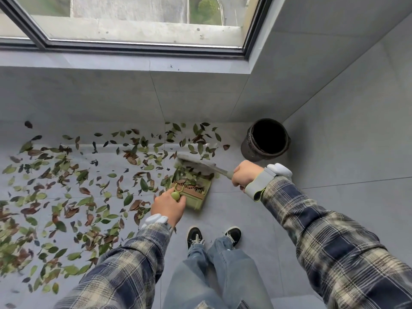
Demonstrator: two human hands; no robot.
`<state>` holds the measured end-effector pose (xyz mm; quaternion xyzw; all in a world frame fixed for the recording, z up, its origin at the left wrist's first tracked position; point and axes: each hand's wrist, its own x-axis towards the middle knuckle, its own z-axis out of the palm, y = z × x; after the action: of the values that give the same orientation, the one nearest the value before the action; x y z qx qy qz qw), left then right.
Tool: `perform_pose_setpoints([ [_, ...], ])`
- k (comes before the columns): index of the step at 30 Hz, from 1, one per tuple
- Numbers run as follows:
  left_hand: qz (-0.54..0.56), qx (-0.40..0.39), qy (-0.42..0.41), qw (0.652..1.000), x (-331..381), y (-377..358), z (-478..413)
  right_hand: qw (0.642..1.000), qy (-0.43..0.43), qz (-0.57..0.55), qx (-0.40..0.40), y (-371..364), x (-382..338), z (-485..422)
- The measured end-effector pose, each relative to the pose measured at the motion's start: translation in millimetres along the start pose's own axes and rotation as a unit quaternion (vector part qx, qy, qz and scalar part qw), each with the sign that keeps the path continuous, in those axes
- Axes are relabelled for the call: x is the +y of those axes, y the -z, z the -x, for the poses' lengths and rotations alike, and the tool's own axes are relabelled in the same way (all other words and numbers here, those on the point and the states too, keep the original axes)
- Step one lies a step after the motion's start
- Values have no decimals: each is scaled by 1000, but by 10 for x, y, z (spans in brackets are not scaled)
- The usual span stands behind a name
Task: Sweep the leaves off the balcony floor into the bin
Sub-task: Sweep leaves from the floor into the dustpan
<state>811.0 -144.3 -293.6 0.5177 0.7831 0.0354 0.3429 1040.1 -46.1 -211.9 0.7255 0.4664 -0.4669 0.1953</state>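
Below a dark-framed window [133, 18], green and brown leaves [66, 197] litter the grey tiled balcony floor [234, 208] at left, some inside the olive plastic dustpan [196, 192] that the left hand [168, 206] grips at centre, with the right hand [245, 175] clasping a grey brush [196, 161] touching it, below the black round bin [249, 150].

No legible text, label, brand, number or sign anywhere in view. The dustpan [197, 202], brush [196, 162], bin [248, 148] and white wrist devices [279, 169] show no readable marks.
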Motion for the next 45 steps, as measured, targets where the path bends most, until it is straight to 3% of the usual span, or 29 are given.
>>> perform_pose_setpoints([
  [8, 3, -15, 12, 1000, 11, 50, 2, 998, -2, -55, 23, -329, -111, -253],
  [12, -6, -17, 12, 1000, 22, 76, 5, 1000, -14, -25, 2, -445, -98, -299],
  [20, -2, -15, 5, 1000, 56, 96, -11, 998, -21, 17, -51, 12, -115, 119],
  [30, -3, -5, 8, 1000, 38, 99, -2, 999, -15, -40, 15, 69, -116, 37],
  [37, -1, -7, 7, 1000, 37, 74, -12, 997, -42, -39, 57, -268, -63, -592],
  [45, 3, -2, 21, 1000, 53, 60, -28, 996, -9, -88, -9, -357, -65, -279],
])
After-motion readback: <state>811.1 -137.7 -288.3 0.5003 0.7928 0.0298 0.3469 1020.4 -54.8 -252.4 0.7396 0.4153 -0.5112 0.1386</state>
